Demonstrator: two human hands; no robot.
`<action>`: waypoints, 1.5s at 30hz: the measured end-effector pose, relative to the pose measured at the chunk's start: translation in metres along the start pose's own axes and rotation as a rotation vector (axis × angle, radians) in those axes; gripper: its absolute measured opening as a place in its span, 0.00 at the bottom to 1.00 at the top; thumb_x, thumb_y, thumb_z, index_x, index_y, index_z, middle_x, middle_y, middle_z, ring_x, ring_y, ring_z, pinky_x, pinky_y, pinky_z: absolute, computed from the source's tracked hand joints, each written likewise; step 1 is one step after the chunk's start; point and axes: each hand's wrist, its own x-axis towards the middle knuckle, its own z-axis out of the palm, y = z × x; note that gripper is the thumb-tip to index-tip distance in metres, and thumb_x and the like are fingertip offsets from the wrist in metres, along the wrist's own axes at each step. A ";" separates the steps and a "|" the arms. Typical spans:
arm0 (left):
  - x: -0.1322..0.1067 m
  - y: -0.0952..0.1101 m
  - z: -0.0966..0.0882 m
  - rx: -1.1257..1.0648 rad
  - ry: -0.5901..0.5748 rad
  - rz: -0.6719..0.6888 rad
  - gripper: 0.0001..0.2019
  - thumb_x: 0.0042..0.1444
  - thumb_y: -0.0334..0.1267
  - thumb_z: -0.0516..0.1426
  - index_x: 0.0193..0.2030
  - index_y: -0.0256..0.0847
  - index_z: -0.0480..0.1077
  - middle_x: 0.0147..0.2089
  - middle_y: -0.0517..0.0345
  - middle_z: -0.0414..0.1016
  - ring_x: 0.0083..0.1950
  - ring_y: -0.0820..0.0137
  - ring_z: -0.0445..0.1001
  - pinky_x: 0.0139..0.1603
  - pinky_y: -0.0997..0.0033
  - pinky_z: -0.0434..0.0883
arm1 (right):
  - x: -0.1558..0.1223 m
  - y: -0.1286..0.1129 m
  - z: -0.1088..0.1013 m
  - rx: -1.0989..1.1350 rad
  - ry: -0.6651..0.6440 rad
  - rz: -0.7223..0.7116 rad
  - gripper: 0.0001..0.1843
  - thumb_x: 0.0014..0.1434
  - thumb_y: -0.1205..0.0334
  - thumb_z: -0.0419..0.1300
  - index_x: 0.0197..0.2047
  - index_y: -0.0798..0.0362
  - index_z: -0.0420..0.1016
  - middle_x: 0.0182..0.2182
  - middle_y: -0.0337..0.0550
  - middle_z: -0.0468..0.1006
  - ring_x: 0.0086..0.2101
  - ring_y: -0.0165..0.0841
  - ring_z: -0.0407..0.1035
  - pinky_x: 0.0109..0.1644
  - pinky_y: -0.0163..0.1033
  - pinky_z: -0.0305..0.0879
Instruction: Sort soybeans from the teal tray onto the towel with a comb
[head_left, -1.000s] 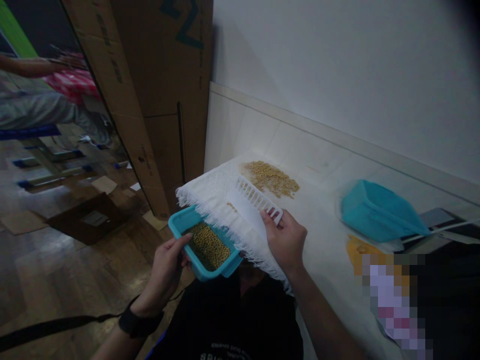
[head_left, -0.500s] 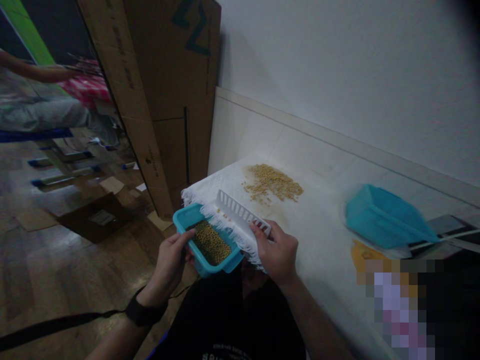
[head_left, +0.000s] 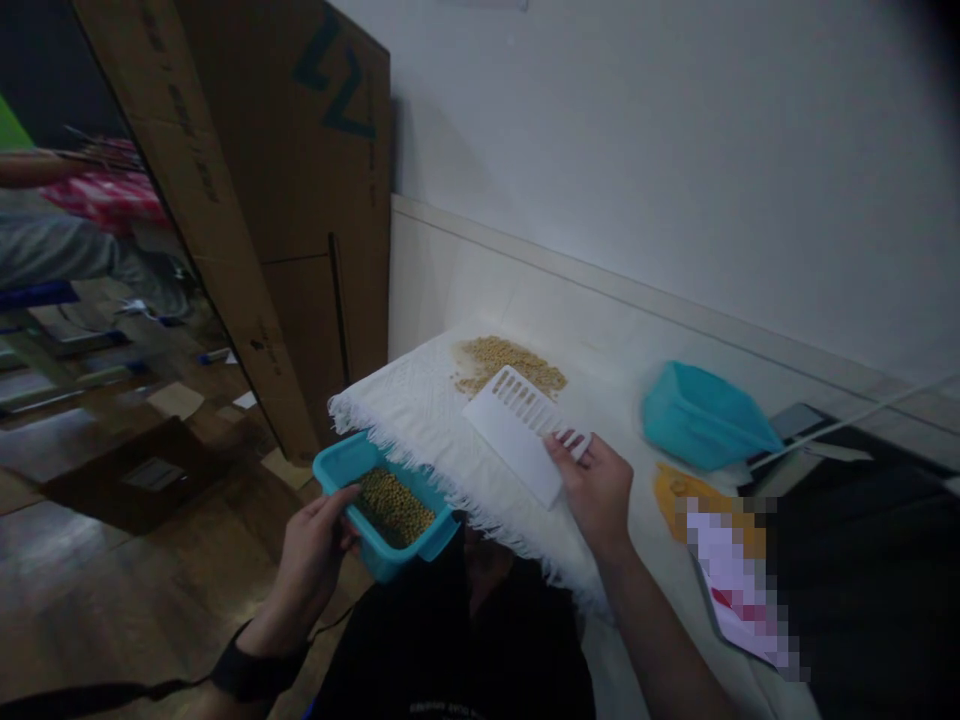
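My left hand (head_left: 319, 535) grips the near left rim of a blue plastic tub (head_left: 375, 560), held just below the fringed edge of a white cloth (head_left: 405, 400). Yellowish beans (head_left: 394, 505) lie in the tub. In my right hand (head_left: 596, 490) is a white slotted plastic scraper (head_left: 510, 440), pinched at its right end, with its slotted side toward the wall. The scraper is over the cloth, in front of a spread pile of beans (head_left: 510, 360). Part of that pile is hidden behind it.
A blue scoop-shaped container (head_left: 701, 415) stands to the right, near an orange-yellow item (head_left: 667, 500) and a flat device (head_left: 739, 620). A tall cardboard box (head_left: 300, 200) rises at the left. Another person's leg (head_left: 75, 255) shows beyond it. Cardboard pieces (head_left: 135, 480) lie on the floor.
My right hand has moved the scraper from above the tub's edge back onto the cloth toward the bean pile. My left hand still holds the tub. The whole view has shifted.
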 end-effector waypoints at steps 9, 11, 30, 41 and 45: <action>0.001 -0.011 0.003 -0.034 -0.036 -0.016 0.15 0.39 0.45 0.67 0.15 0.39 0.69 0.12 0.65 0.63 0.13 0.76 0.58 0.15 0.74 0.59 | -0.008 0.020 0.010 -0.007 0.011 0.052 0.18 0.54 0.49 0.63 0.32 0.58 0.76 0.25 0.42 0.79 0.24 0.33 0.72 0.29 0.35 0.66; 0.001 -0.010 0.003 -0.025 -0.033 -0.010 0.15 0.39 0.45 0.67 0.15 0.39 0.69 0.12 0.65 0.63 0.13 0.76 0.59 0.15 0.74 0.60 | -0.010 0.025 0.004 -0.043 0.057 0.047 0.18 0.54 0.48 0.63 0.32 0.58 0.76 0.24 0.42 0.79 0.24 0.33 0.71 0.29 0.35 0.65; 0.000 -0.007 0.004 -0.062 0.011 -0.037 0.13 0.37 0.43 0.69 0.19 0.38 0.72 0.13 0.67 0.63 0.15 0.77 0.58 0.15 0.76 0.58 | -0.040 -0.009 -0.004 -0.380 0.334 0.002 0.15 0.58 0.50 0.59 0.27 0.51 0.70 0.19 0.39 0.75 0.20 0.33 0.69 0.27 0.34 0.60; 0.002 -0.009 0.001 -0.037 -0.006 -0.021 0.13 0.38 0.44 0.67 0.17 0.40 0.70 0.13 0.65 0.63 0.15 0.76 0.59 0.15 0.75 0.59 | -0.021 -0.008 0.023 -0.404 0.326 0.001 0.09 0.56 0.56 0.56 0.26 0.49 0.66 0.20 0.39 0.74 0.22 0.34 0.68 0.28 0.35 0.57; 0.002 -0.009 0.002 -0.019 0.003 -0.056 0.16 0.37 0.45 0.68 0.15 0.40 0.68 0.13 0.65 0.63 0.15 0.76 0.59 0.15 0.75 0.58 | -0.009 -0.007 0.022 -0.405 0.355 0.015 0.08 0.54 0.57 0.56 0.26 0.49 0.65 0.20 0.38 0.72 0.23 0.34 0.67 0.29 0.35 0.57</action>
